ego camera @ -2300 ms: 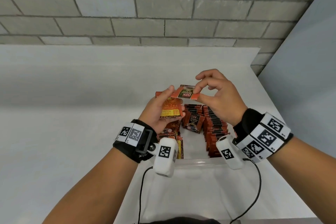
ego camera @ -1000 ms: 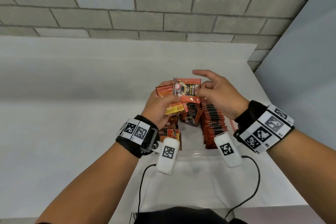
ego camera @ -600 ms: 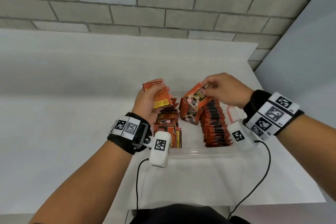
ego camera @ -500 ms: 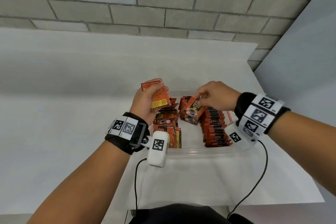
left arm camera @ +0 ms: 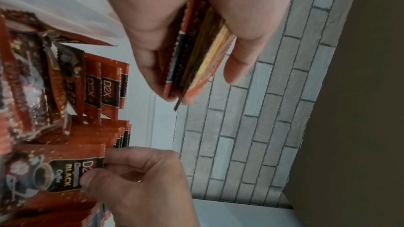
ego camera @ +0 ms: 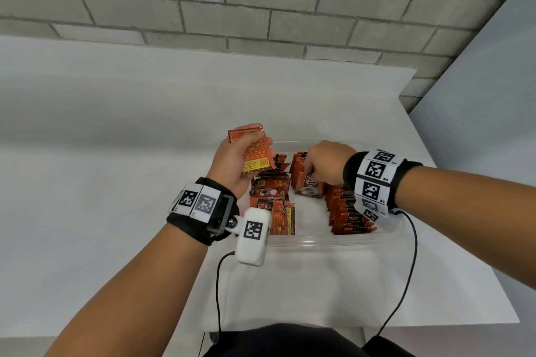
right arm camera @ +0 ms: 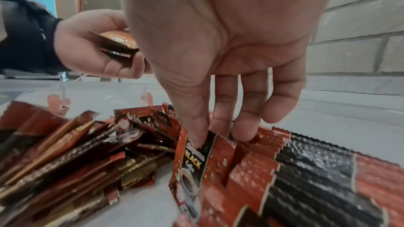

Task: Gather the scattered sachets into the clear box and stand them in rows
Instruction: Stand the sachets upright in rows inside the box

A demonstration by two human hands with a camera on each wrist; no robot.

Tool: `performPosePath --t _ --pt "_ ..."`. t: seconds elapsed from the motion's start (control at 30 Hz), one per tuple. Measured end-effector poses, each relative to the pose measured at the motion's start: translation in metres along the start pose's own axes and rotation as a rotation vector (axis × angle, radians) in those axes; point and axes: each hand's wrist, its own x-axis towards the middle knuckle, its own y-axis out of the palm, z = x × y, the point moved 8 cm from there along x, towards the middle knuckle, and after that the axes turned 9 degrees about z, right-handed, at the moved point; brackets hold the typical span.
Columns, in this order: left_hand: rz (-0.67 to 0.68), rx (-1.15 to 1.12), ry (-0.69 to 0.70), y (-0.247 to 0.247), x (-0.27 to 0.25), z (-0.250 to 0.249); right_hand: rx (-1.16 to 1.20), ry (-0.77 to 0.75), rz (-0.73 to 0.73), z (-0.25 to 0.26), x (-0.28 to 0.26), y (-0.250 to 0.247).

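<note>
The clear box (ego camera: 319, 241) sits on the white table and holds red and black coffee sachets. My left hand (ego camera: 251, 142) hovers over the box's far left corner and grips a small stack of sachets (ego camera: 256, 158), seen edge-on in the left wrist view (left arm camera: 196, 54). Inside the box, my right hand (ego camera: 314, 172) pinches the top of one upright sachet (right arm camera: 192, 165) between thumb and fingers. That sachet stands at the front of a short middle row (ego camera: 301, 165). A long standing row (ego camera: 348, 211) fills the right side.
Loose sachets (ego camera: 272, 200) lie tumbled along the box's left side, also visible in the right wrist view (right arm camera: 65, 153). A bare strip of box floor (ego camera: 310, 217) runs between them and the right row. A brick wall rises behind the table, and the table's right edge (ego camera: 452, 211) is close.
My right hand took one sachet off the stack in my left hand and lowered it upright into the box. My left hand drifted left with the remaining stack.
</note>
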Motion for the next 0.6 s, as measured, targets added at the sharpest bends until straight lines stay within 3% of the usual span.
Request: performPosePath --t 0.4,0.6 --pt "0.012 0.001 -0.012 -0.0024 -0.0010 0.0008 -0.254 0.021 -0.079 0.0087 -0.0022 -0.0013" --pt "0.011 0.004 -0.018 -0.0024 -0.0001 0.0031 -0.249 0.006 -0.103 0.0080 -0.0015 -0.0016"
